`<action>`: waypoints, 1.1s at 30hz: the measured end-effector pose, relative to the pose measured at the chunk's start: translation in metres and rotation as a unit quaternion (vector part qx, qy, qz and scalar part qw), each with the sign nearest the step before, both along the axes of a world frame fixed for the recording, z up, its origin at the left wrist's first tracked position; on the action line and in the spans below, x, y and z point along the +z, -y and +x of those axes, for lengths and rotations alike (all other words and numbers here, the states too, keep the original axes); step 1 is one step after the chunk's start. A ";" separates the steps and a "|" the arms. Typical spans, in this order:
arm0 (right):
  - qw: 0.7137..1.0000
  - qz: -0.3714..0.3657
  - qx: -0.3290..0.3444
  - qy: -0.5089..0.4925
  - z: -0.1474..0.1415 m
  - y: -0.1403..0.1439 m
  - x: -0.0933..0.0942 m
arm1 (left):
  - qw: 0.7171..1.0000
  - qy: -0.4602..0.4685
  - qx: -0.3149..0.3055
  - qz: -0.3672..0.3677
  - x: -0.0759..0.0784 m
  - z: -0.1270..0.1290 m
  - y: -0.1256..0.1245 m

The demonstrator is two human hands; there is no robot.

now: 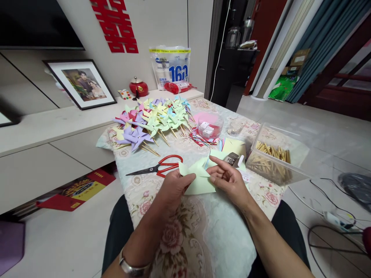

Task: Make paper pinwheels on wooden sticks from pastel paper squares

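- Head view: at a low table [185, 216] spread with a rose-patterned cloth, a person folds pale green paper [199, 177]; everything below is placed relative to that sheet.
- Far left of the paper, on the floor, lies a red and yellow flat box [78, 190].
- Up and left of the paper, a heap of finished pinwheels [153, 117] in pink, purple, yellow and green rests on wooden sticks.
- Just left of the paper lie red-handled scissors [159, 166], blades shut.
- The left hand [173, 186] pinches the sheet's left edge, thumb on top, fingers curled beneath.
- The paper sits at the table's middle, held just above the cloth. It is pastel green, cut and creased into pointed flaps.
- It looks light, thin and easily creased or torn; it is best held by the flat edges, away from the folded points.
- The right hand [228, 179] steadies the right side, forefinger stretched out over a flap, other fingers loosely bent.
- Behind the paper stands a clear round tub [209, 125] with small white boxes.
- Right of the paper, a clear plastic box [274, 160] holds wooden sticks.
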State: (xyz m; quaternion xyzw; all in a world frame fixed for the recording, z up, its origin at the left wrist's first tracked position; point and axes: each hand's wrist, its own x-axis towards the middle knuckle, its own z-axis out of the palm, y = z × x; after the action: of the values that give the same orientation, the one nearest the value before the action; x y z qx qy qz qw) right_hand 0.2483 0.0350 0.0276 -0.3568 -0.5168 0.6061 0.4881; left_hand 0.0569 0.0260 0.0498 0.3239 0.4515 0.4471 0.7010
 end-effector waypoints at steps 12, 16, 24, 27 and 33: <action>0.962 0.232 -0.009 0.141 0.002 0.003 0.006 | 1.000 0.009 -0.023 -0.005 0.005 -0.016 -0.003; 0.976 0.168 0.024 0.139 0.001 0.005 0.008 | 0.999 0.010 -0.024 0.020 0.001 -0.016 -0.004; 0.958 0.230 0.009 0.170 -0.001 0.004 0.005 | 0.998 0.028 -0.054 0.003 0.003 -0.013 -0.003; 0.938 0.278 0.003 0.206 -0.001 0.004 0.008 | 0.998 0.038 -0.045 -0.005 0.002 -0.012 -0.002; 0.916 0.314 -0.004 0.250 0.000 0.005 0.010 | 0.998 0.017 -0.051 0.014 -0.006 -0.012 -0.002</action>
State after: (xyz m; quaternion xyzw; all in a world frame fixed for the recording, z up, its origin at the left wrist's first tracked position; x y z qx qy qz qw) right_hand 0.2485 0.0301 0.0374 -0.3276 -0.7839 0.3019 0.4325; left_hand 0.0448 0.0284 0.0433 0.3488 0.4163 0.4227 0.7255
